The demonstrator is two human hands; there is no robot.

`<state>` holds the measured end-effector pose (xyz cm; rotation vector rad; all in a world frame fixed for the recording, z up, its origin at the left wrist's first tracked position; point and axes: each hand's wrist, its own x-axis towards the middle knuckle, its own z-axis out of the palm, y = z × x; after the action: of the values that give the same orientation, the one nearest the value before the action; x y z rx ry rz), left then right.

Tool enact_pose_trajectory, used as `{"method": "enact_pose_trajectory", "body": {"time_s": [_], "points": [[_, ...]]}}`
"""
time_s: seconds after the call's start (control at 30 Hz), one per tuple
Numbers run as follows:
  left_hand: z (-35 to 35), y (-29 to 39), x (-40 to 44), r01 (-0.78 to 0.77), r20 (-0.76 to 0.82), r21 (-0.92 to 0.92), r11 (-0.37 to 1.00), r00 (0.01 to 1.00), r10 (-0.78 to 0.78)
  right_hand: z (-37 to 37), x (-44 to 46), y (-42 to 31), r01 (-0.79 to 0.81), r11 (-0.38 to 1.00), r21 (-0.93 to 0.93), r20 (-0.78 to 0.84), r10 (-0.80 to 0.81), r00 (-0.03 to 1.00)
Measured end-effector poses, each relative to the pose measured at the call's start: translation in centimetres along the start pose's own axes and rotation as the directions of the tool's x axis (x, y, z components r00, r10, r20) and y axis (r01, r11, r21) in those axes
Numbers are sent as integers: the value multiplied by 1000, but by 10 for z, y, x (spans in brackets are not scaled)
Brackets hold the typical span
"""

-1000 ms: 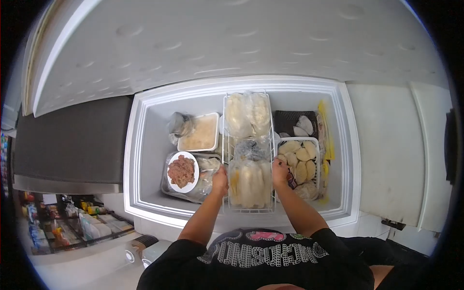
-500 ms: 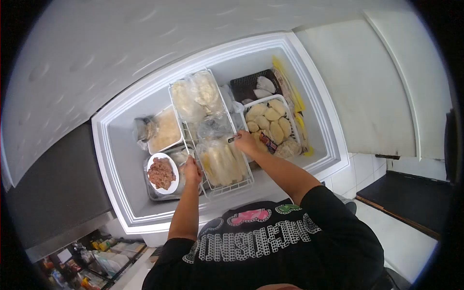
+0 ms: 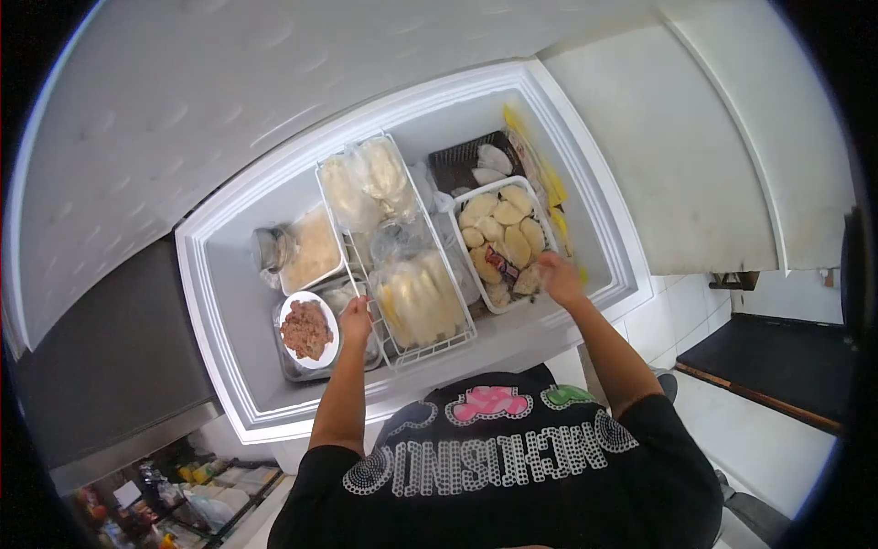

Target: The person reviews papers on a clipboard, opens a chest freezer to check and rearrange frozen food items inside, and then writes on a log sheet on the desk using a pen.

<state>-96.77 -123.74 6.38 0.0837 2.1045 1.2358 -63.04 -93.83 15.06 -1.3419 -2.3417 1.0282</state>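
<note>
Basket (image 3: 432,349) is gripped by left hand (image 3: 356,319), likely for steadiness; whether right hand (image 3: 560,277) holds tray's near-right corner cannot be told.

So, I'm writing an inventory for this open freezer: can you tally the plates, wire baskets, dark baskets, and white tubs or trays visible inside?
Plates: 1, the white plate
Wire baskets: 1, the white wire basket
Dark baskets: 1, the dark basket
White tubs or trays: 2, the white tub and the white tray
Total: 5
</note>
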Motion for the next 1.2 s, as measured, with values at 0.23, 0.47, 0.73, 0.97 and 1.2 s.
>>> {"method": "enact_pose_trajectory", "body": {"time_s": [0.23, 0.47, 0.73, 0.97, 1.2], "points": [[5, 7, -10, -18, -41, 72, 997, 999, 21, -86, -58, 53, -92, 991, 100, -411, 126, 903], [11, 12, -22, -149, -283, 642, 752, 866, 412, -139, -63, 61, -64, 993, 104, -408, 102, 907], [102, 89, -112, -264, -412, 695, 669, 616, 672, -175, -29, 95, 298, 951, -86, -319, -310, 896], [201, 109, -218, -702, 146, 610, 369, 557, 818, -178, 18, 87, 361, 932, -29, -175, -361, 916], [215, 65, -258, -652, 9, 493, 576, 666, 746, -156, 52, 95, 510, 860, 23, -229, -492, 840]]}}
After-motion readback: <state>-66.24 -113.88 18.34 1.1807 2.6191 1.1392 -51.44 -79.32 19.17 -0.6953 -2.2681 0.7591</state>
